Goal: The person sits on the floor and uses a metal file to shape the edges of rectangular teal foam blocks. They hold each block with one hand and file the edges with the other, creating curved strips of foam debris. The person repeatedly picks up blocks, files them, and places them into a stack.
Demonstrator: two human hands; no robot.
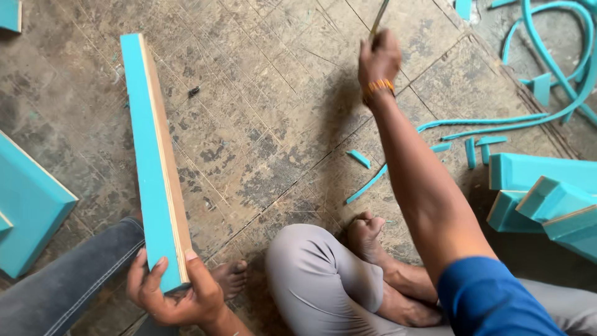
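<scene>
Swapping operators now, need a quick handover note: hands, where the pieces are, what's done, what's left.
Left hand: gripping the near end of a long teal-faced board, held on edge above the floor.
Right hand: raised, closed on a thin tool, apart from the board.
Teal trim strips and offcuts lie at right; finished-looking teal blocks are stacked far right.
Done: trimmings suggest earlier cutting.
Left: cannot tell.

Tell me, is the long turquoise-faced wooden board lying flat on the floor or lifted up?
Lifted up. The left hand grips the near end of the long turquoise-faced wooden board, which stands on edge, slanting away over the floor.
</scene>
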